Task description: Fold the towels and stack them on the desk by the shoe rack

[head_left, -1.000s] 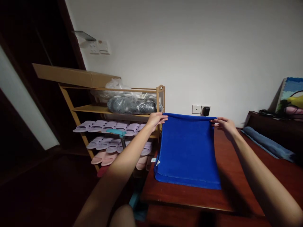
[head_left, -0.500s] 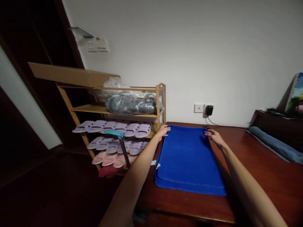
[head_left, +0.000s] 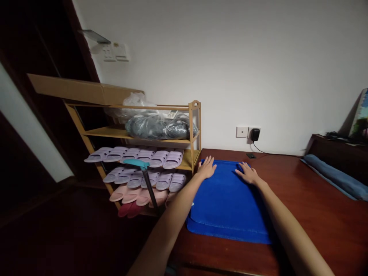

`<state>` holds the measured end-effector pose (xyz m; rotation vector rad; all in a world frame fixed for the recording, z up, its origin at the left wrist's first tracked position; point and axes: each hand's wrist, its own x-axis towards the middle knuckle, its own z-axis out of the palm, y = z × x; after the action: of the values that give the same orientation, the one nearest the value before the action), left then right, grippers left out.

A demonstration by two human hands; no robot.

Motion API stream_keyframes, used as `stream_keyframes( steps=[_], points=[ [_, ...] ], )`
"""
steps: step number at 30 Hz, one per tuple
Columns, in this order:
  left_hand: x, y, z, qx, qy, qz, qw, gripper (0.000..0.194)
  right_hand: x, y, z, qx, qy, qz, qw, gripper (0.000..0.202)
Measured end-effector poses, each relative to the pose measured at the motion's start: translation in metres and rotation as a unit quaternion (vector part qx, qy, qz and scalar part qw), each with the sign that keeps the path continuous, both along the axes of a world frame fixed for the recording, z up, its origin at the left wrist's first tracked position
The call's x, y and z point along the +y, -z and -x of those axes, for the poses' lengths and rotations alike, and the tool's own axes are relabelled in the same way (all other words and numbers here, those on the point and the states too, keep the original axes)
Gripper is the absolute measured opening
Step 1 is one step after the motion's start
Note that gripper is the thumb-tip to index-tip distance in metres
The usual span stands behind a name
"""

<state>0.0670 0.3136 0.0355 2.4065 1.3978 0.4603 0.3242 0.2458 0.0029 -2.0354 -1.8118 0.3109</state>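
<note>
Cloth [head_left: 224, 203], blue and layered, lies along the tabletop's [head_left: 313, 203] left edge, the left hand [head_left: 206, 168] and right hand [head_left: 247, 174] spread palm-down over its far end. Folding looks well along from here; uneven layers toward the front edge perhaps await squaring.

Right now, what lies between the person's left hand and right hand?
Only folded bright blue cloth shows between the left hand and the right hand in the head view.

Two slender forearms [head_left: 172, 220], bare down to narrow wrists [head_left: 199, 176]
</note>
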Motion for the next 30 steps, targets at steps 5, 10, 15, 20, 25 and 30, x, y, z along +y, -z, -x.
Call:
stream_keyframes(
  steps=[5,10,15,20,25,30],
  points=[
    [0.001,0.02,0.001,0.074,-0.007,-0.005,0.997,0.066,0.001,0.011,0.007,-0.073,0.013,0.037,0.997,0.084],
    [-0.004,0.022,0.001,0.09,-0.023,-0.044,0.995,0.063,-0.006,0.01,0.011,-0.122,0.027,0.023,0.992,0.081],
    [-0.028,0.015,0.003,0.086,-0.023,-0.081,0.993,0.06,-0.019,0.004,0.022,-0.171,0.021,-0.019,0.985,0.07],
    [-0.057,0.019,0.02,0.108,0.043,-0.037,0.993,0.068,-0.04,0.006,0.026,-0.174,-0.003,-0.002,0.985,0.065],
    [-0.099,0.019,0.038,0.119,0.06,-0.034,0.99,0.07,-0.082,0.003,0.032,-0.18,-0.022,-0.003,0.983,0.065],
    [-0.122,0.003,0.027,0.133,0.07,-0.059,0.987,0.062,-0.1,-0.017,0.041,-0.186,-0.047,-0.01,0.981,0.068]
  ],
)
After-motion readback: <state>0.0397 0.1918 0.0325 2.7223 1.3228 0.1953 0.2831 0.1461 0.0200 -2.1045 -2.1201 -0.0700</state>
